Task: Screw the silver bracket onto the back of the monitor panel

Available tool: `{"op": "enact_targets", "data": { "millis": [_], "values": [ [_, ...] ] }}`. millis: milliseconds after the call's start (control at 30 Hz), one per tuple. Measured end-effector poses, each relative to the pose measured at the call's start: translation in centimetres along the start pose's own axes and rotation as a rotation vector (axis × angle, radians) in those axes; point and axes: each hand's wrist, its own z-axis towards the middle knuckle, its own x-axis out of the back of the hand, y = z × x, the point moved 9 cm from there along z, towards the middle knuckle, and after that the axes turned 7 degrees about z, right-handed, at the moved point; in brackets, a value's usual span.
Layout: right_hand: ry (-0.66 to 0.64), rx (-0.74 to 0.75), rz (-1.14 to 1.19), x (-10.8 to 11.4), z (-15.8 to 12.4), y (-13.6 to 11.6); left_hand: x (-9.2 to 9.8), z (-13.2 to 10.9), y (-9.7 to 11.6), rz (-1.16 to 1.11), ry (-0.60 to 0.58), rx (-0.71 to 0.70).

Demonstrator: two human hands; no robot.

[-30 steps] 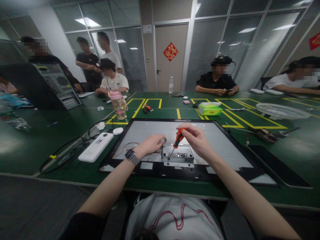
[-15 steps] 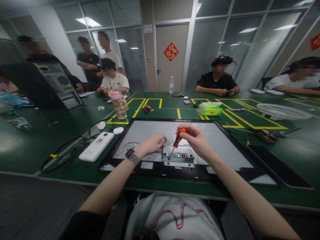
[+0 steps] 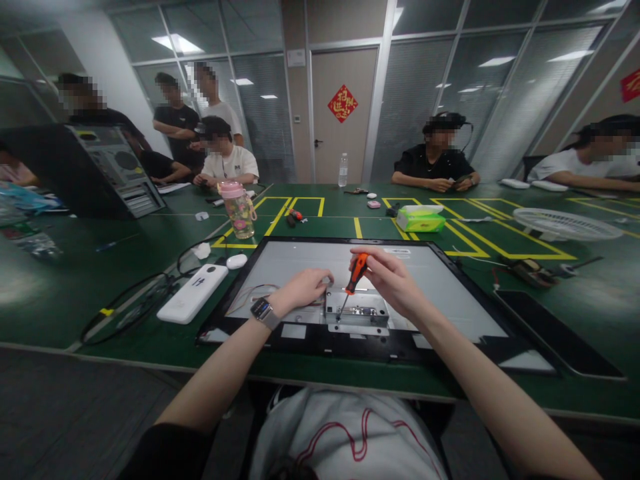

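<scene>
A flat panel [image 3: 295,257] with a black frame lies on the green table in front of me. Near its front edge is a metal bracket [image 3: 367,313]. My right hand [image 3: 387,277] grips an orange and black screwdriver [image 3: 357,272], tilted, its tip down at the bracket's left part. My left hand [image 3: 307,290], with a watch on the wrist, rests at the bracket's upper left corner, fingers bent; whether they pinch anything is too small to tell. Thin wires [image 3: 250,293] run on the panel left of that hand.
Left of the panel are a white power bank [image 3: 193,293], black cables [image 3: 133,310] and a pink-lidded bottle [image 3: 237,210]. A green tissue pack [image 3: 421,218] stands behind it. At the right lies a black slab [image 3: 555,330]. Several people are around the table.
The fingers of my right hand have shifted on the screwdriver handle, which stays over the same spot. My left hand has not visibly moved. A person at the far left has moved right.
</scene>
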Motion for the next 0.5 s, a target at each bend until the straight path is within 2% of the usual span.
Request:
{"op": "enact_targets", "data": {
  "millis": [100,500],
  "values": [
    [-0.039,-0.022,0.064,-0.46,-0.02,0.07,0.04,0.01,0.04,0.002,-0.002,0.006],
    [-0.059,-0.023,0.06,-0.66,-0.16,-0.23,0.22,-0.07,0.24,-0.006,-0.019,0.023]
  ]
}}
